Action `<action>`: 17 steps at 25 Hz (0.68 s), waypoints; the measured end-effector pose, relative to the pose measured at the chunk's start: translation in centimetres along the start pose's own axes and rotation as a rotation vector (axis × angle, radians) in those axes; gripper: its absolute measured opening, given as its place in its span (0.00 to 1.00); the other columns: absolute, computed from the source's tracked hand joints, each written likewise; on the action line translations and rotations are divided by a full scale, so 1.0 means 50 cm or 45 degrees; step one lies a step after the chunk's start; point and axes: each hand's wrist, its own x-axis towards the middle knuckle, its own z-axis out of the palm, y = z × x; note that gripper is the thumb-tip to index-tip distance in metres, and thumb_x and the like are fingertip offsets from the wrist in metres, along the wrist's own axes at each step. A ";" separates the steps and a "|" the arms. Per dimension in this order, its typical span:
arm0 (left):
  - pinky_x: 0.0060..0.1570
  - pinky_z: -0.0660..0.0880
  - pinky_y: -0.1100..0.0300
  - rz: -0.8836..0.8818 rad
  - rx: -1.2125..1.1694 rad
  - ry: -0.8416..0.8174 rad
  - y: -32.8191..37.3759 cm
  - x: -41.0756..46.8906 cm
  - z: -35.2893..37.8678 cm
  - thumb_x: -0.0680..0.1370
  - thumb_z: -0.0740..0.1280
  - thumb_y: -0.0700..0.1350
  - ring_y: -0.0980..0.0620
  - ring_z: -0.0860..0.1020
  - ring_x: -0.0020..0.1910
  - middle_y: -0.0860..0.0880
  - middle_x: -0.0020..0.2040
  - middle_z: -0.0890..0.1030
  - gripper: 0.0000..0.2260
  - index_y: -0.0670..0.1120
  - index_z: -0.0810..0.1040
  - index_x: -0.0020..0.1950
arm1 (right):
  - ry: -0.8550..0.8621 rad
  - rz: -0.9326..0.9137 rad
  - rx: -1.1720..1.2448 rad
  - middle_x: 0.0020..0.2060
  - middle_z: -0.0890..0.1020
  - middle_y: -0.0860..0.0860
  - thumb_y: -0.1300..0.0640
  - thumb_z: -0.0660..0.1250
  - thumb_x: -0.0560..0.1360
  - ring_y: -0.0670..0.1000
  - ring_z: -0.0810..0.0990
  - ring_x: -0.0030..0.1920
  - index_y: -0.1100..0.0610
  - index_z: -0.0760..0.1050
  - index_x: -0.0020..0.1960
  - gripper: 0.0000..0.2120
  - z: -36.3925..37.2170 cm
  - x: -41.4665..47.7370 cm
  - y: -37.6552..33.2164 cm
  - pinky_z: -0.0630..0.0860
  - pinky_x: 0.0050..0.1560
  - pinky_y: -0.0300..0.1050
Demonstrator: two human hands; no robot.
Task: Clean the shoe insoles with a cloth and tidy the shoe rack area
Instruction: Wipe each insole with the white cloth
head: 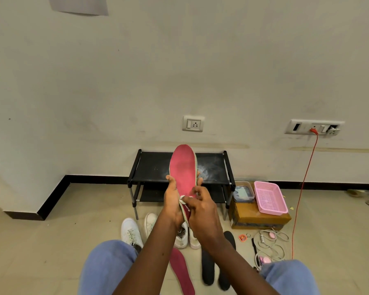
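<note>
A pink insole [183, 169] stands upright in front of me, toe end up. My left hand [172, 201] grips it from behind, thumb at its left edge and fingertips showing at its right edge. My right hand [200, 211] pinches a small white cloth [183, 200] against the insole's lower part. A second pink insole [181, 271] lies on the floor between my knees. Two black insoles [208, 269] lie beside it to the right. The black shoe rack [153, 167] stands against the wall with a dusty top shelf.
White sneakers [131, 232] stand on the floor before the rack. A pink basket [270, 198] and a clear container [243, 191] sit on a cardboard box [260, 220] at the right. Cables [271, 243], a key tag [242, 237] and an orange cord [303, 192] lie further right.
</note>
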 end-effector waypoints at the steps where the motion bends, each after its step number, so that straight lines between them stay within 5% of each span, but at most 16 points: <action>1: 0.44 0.80 0.56 -0.005 -0.035 -0.001 0.001 0.001 0.000 0.76 0.49 0.69 0.49 0.84 0.42 0.43 0.49 0.83 0.35 0.40 0.77 0.59 | -0.046 -0.035 -0.027 0.49 0.80 0.56 0.66 0.72 0.69 0.53 0.81 0.45 0.60 0.81 0.50 0.10 0.004 0.001 0.003 0.81 0.46 0.47; 4: 0.50 0.78 0.53 -0.025 -0.014 -0.019 -0.001 -0.001 -0.002 0.76 0.49 0.68 0.48 0.83 0.44 0.43 0.51 0.83 0.35 0.40 0.79 0.57 | -0.085 -0.044 -0.242 0.40 0.82 0.56 0.66 0.79 0.59 0.54 0.82 0.38 0.61 0.82 0.41 0.12 0.014 0.010 0.011 0.82 0.36 0.44; 8: 0.56 0.74 0.49 -0.078 0.199 -0.087 -0.017 -0.027 0.009 0.78 0.55 0.61 0.45 0.81 0.49 0.42 0.54 0.81 0.28 0.39 0.79 0.59 | -0.029 0.118 -0.515 0.59 0.73 0.62 0.63 0.64 0.75 0.61 0.73 0.59 0.66 0.73 0.60 0.15 0.006 0.012 -0.007 0.74 0.58 0.51; 11: 0.59 0.73 0.48 -0.028 0.072 -0.070 -0.022 -0.023 0.000 0.78 0.59 0.56 0.46 0.80 0.52 0.42 0.57 0.80 0.25 0.39 0.72 0.67 | -0.035 0.102 -0.373 0.59 0.72 0.61 0.65 0.57 0.77 0.60 0.70 0.60 0.65 0.71 0.61 0.14 0.002 0.005 -0.011 0.67 0.58 0.48; 17: 0.44 0.80 0.56 0.008 -0.164 -0.131 0.007 -0.001 -0.007 0.80 0.53 0.60 0.48 0.82 0.46 0.44 0.54 0.80 0.27 0.40 0.72 0.66 | -0.211 -0.039 -0.115 0.48 0.82 0.56 0.68 0.68 0.70 0.52 0.80 0.48 0.62 0.82 0.49 0.09 -0.039 0.006 -0.016 0.73 0.50 0.34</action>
